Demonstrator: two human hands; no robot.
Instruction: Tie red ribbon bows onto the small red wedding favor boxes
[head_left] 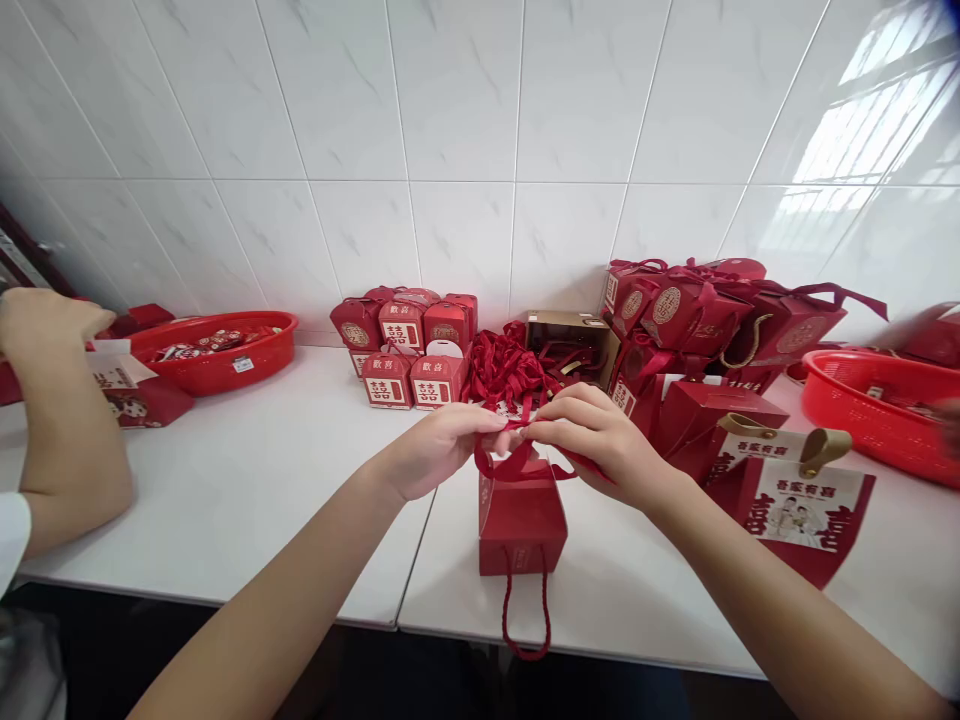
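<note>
Some ribbon (516, 466), seemingly soft and slippery, is being pinched by left hand (431, 452) and right hand (615, 440), fingers nearly closed. Just below them, the box (523, 525) is being supported by the table (637, 590); light, crushable card, best gripped by its sides, is being suggested.

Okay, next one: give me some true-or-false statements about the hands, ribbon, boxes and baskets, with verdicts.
1. The left hand and right hand both hold the ribbon at the top of the red box. True.
2. The handle hangs on the side facing the wall. False: the rope handle hangs on the near side.
3. Loose ribbons lie right of the small stacked boxes. True.
4. Only one basket is in view. False: there is a left basket and a right basket.
</note>
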